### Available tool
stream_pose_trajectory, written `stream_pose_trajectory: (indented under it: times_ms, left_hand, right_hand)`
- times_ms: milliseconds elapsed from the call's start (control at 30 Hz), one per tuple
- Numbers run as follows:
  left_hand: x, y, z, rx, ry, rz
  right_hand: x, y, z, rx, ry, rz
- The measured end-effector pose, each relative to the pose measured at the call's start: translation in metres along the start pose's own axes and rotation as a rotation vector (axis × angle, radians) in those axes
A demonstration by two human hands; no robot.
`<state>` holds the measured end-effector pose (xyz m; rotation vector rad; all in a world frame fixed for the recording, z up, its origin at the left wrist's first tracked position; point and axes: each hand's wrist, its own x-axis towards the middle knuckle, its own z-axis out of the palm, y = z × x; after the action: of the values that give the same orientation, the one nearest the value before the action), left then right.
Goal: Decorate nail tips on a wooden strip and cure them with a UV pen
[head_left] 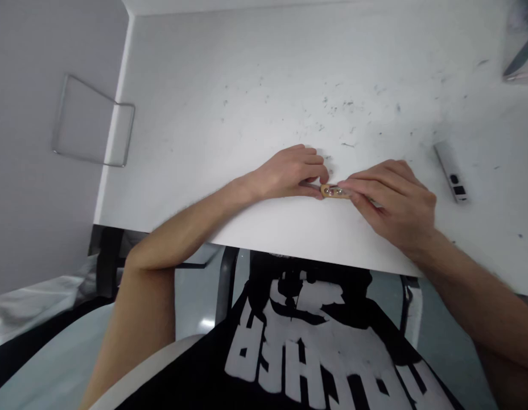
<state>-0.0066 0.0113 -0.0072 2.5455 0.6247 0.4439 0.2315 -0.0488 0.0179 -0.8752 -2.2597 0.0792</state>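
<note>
A small narrow tan piece with several shiny round bits on its top (332,192) is held low over the white table, near its front edge. My left hand (296,172) pinches the left end between thumb and index finger, with the other fingers curled. At the right end my right hand (390,196) is closed, thumb and fingertips pressed together on the piece. Those fingers cover much of its right part. Whether a thin tool is also between them is too small to tell.
Dark specks and scraps are scattered over the white table (196,131). A grey handheld device (450,172) with dark buttons lies right of my right hand. A metal wire frame (130,134) leans at the left wall. A clear container (522,54) stands at the far right.
</note>
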Motion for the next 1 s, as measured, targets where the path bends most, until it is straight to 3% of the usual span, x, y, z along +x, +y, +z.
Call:
stream_pose_trajectory:
  times_ms: [467,633,1000]
  left_hand:
    - [-0.0002,-0.0012,0.0001,-0.001,0.005,0.012]
    - [-0.0008,-0.0023,0.0011,-0.002,0.006,0.013]
    - [-0.0001,-0.0018,0.0012,0.007,0.000,0.003]
  right_hand:
    - [0.0025,-0.0028,-0.0009,-0.023,0.002,0.038]
    - [0.0026,-0.0015,0.0008,0.022,0.052,-0.018]
    - [0.0029,-0.0035,-0.0021,0.020,0.010,-0.050]
